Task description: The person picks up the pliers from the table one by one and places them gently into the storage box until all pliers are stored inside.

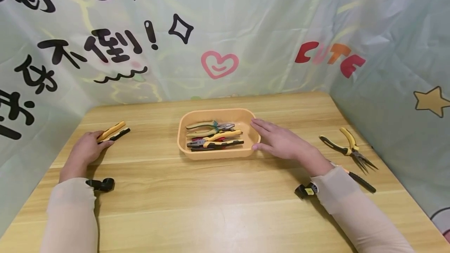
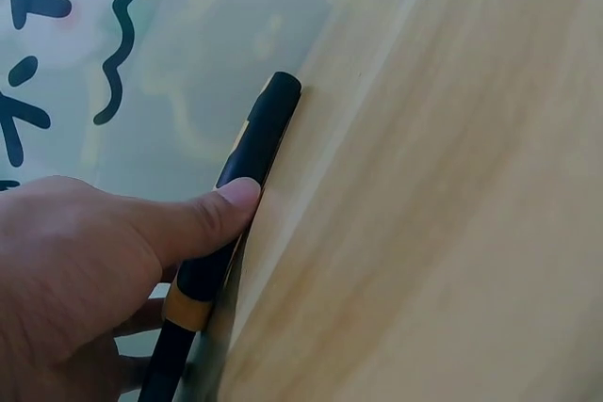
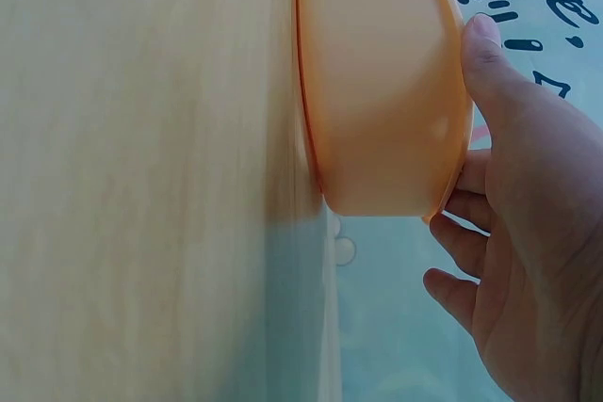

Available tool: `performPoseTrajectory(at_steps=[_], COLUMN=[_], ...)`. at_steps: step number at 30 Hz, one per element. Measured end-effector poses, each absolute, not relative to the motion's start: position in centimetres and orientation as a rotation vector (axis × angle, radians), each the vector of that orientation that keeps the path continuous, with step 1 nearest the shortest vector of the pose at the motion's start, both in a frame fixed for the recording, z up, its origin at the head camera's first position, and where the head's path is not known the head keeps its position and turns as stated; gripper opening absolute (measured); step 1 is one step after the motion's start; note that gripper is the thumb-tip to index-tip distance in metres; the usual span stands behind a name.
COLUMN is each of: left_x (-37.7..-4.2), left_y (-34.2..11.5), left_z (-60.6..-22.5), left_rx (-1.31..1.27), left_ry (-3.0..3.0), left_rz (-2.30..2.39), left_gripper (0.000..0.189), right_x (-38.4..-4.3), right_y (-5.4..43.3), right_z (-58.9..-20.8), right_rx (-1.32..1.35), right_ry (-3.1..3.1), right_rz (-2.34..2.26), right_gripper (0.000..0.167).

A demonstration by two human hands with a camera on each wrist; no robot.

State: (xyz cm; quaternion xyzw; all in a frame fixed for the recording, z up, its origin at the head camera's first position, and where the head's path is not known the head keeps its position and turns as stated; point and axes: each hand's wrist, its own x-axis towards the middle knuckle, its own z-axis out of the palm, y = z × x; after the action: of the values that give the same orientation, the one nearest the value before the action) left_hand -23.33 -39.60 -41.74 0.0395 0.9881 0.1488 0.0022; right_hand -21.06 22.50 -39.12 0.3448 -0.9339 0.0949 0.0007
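Observation:
At the left of the table my left hand (image 1: 85,149) holds pliers (image 1: 111,131) with yellow-and-black handles. In the left wrist view the thumb lies along a black handle (image 2: 259,138), with fingers on the far side; the pliers' head is hidden by the hand. My right hand (image 1: 281,139) rests at the right end of an orange plastic tray (image 1: 218,154), fingers fairly straight and thumb at the near corner. The right wrist view shows the thumb against the tray's rim (image 3: 459,91). Several pliers (image 1: 214,132) lie inside the tray, handles yellow, green-yellow and black.
Long-nose pliers (image 1: 348,149) lie spread on the table's right side. Nearer, a tool with a black-and-orange handle (image 1: 363,182) is partly hidden by the right sleeve. A printed cloth (image 1: 267,50) hangs behind and beside the wooden table (image 1: 197,206).

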Motion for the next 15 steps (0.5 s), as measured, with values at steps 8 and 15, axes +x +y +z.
performPoseTrajectory(at_steps=[8, 15], left_x=[-23.07, -23.05], left_y=[-39.42, -38.94], left_z=[-41.63, -41.42], left_rx=[0.142, 0.151], left_ry=[3.101, 3.118], left_rz=[0.446, 0.440], left_gripper=[0.072, 0.069], right_x=[-21.06, -20.98], right_y=[22.39, 22.40], right_z=[-39.09, -39.07], right_rx=[1.087, 1.070], right_ry=[-2.933, -2.941], right_rz=[0.295, 0.316], right_gripper=[0.086, 0.087])
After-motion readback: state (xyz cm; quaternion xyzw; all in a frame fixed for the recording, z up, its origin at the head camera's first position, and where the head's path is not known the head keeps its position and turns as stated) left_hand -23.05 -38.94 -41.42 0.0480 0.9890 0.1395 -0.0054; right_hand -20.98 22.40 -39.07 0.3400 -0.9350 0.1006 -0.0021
